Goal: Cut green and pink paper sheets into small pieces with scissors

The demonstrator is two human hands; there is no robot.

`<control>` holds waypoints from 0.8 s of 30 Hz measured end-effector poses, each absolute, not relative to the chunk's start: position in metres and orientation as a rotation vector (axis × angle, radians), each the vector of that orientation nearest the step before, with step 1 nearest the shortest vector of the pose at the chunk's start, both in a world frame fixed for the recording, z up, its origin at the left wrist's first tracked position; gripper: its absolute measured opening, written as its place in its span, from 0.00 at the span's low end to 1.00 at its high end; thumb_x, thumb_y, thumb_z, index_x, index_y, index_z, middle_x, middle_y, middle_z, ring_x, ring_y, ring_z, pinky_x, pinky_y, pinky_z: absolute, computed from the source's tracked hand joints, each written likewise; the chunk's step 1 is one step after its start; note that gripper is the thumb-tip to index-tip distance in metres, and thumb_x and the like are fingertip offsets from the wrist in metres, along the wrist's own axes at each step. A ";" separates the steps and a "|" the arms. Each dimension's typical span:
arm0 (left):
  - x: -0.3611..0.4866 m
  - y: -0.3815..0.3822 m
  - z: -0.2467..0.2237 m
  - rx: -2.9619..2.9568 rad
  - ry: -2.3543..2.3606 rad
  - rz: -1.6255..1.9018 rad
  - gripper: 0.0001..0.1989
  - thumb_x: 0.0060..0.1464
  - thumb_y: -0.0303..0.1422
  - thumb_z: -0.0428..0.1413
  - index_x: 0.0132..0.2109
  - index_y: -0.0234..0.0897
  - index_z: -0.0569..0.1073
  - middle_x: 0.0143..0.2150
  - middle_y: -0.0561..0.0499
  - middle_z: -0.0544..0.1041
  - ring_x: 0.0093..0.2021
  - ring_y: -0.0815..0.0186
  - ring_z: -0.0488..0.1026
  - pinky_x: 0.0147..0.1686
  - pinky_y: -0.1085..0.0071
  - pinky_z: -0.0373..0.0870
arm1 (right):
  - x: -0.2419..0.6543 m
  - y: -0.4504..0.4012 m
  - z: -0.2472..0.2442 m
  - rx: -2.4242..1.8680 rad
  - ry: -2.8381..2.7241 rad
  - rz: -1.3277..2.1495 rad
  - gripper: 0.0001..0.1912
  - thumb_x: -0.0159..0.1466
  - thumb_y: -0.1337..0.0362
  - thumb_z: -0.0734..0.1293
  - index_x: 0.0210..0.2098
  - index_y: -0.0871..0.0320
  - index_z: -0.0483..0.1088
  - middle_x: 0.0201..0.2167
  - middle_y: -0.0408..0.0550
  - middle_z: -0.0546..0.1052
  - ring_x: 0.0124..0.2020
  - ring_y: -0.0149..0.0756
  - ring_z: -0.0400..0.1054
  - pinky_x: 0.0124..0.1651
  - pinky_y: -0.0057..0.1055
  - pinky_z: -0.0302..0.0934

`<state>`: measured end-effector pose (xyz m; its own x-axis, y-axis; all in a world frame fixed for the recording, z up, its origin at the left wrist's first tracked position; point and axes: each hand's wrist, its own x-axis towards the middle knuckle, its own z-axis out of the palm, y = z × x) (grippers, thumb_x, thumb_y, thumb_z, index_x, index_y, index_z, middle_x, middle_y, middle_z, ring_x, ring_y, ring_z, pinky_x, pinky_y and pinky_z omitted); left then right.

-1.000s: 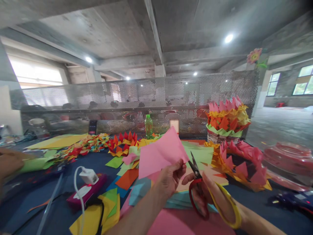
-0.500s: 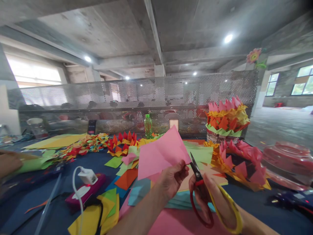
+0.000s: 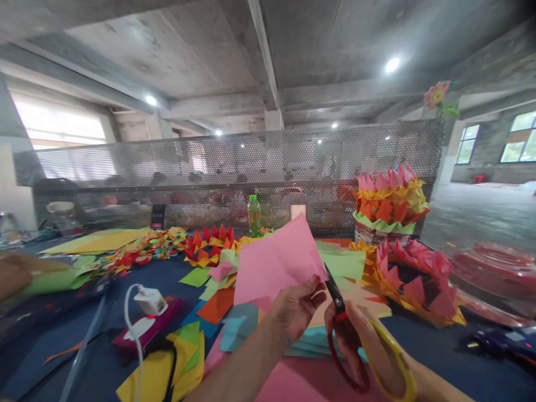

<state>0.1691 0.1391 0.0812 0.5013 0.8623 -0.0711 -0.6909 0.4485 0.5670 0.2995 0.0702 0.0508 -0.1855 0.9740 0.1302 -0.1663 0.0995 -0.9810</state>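
Note:
My left hand (image 3: 295, 304) pinches the lower right corner of a pink sheet of paper (image 3: 278, 262), which stands up tilted in front of me. My right hand (image 3: 355, 329) is closed round scissors (image 3: 337, 298) with one red and one yellow handle loop. Their dark blades point up and to the left, right at the paper's right edge by my left fingertips. Whether the blades are cutting into the paper I cannot tell. Below my hands lie blue sheets (image 3: 238, 329) and a large pink sheet (image 3: 288, 379).
Folded paper rings (image 3: 419, 285) and a tall layered paper basket (image 3: 389, 206) stand at right, near a clear red-tinted container (image 3: 494, 279). At left lie a purple power strip (image 3: 167, 321) with cables and paper scraps (image 3: 142, 251). Behind are a green bottle (image 3: 253, 215) and a perforated screen (image 3: 209, 162). Another person's hand (image 3: 12, 276) shows far left.
My hands have shifted very slightly, and the pink sheet's lower left side has tilted a little. Both hands keep their hold on the paper and the scissors.

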 end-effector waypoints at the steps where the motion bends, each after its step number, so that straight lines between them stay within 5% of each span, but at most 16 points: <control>1: 0.169 0.139 0.082 0.519 0.368 0.987 0.02 0.48 0.22 0.61 0.28 0.26 0.78 0.29 0.46 0.79 0.31 0.69 0.75 0.35 0.74 0.71 | 0.300 0.070 0.050 -0.905 -1.282 1.331 0.30 0.65 0.39 0.51 0.38 0.60 0.66 0.08 0.35 0.64 0.05 0.25 0.52 0.09 0.19 0.50; 10: 0.169 0.137 0.082 0.609 0.330 0.993 0.10 0.37 0.27 0.69 0.29 0.28 0.79 0.32 0.46 0.80 0.36 0.65 0.75 0.42 0.72 0.70 | 0.296 0.067 0.054 -0.959 -1.333 1.320 0.30 0.65 0.39 0.52 0.36 0.60 0.65 0.06 0.35 0.63 0.05 0.24 0.50 0.10 0.19 0.47; 24: 0.171 0.134 0.081 0.573 0.447 0.975 0.03 0.46 0.25 0.64 0.28 0.26 0.79 0.27 0.47 0.79 0.27 0.70 0.73 0.33 0.76 0.71 | 0.296 0.064 0.055 -0.968 -1.441 1.161 0.28 0.65 0.40 0.51 0.35 0.59 0.64 0.09 0.35 0.63 0.09 0.25 0.53 0.16 0.23 0.46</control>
